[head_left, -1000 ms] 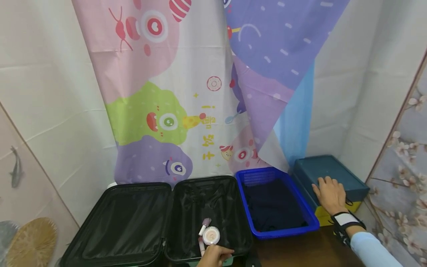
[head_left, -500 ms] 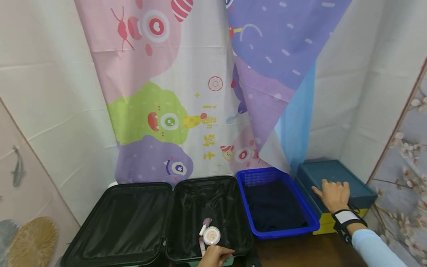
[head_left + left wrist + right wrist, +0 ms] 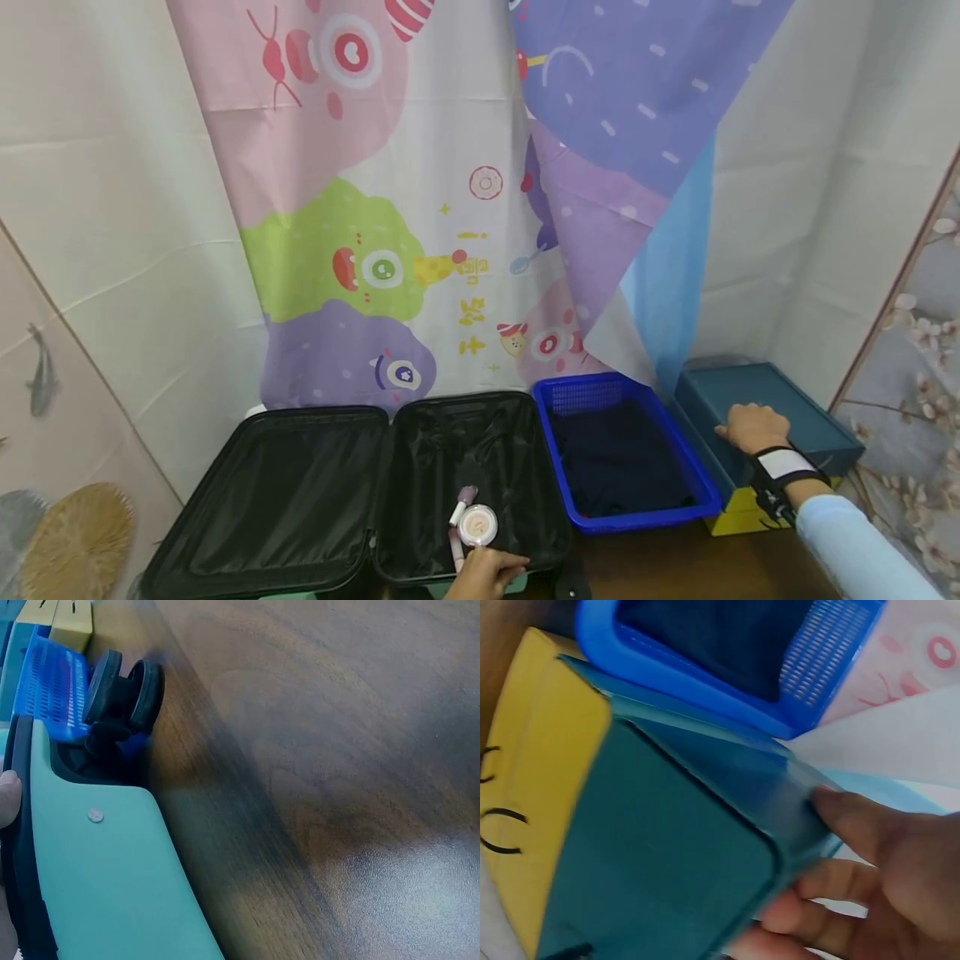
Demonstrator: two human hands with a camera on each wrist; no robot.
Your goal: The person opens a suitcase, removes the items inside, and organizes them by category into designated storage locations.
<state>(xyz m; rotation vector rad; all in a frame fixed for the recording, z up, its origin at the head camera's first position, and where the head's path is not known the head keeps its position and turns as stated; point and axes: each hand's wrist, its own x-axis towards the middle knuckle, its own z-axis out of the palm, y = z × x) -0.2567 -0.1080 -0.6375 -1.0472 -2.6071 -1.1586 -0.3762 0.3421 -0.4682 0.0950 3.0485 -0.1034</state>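
My right hand (image 3: 756,429) grips a teal box (image 3: 806,427) with a yellow lower part at the right. In the right wrist view its thumb (image 3: 862,825) lies along one side of the box, with the other fingers bent at the far corner. The left hand (image 3: 483,575) holds the front rim of an open suitcase (image 3: 420,450), black inside and mint green outside. One fingertip (image 3: 9,799) shows on the black rim in the left wrist view. Inside the suitcase, just beyond that hand, lie a round powder compact (image 3: 477,525) and two slim cosmetic tubes (image 3: 462,504).
Between suitcase and box stands a blue plastic basket (image 3: 705,504) with dark cloth (image 3: 622,458) in it. A suitcase wheel (image 3: 146,694) juts out over the brown wooden table (image 3: 652,567). Behind everything hangs a cartoon-print curtain (image 3: 480,125).
The teal box has slid right and nearer along with my right hand, whose fingers have bent more. A gap has widened between box and basket. The left hand stays on the suitcase rim.
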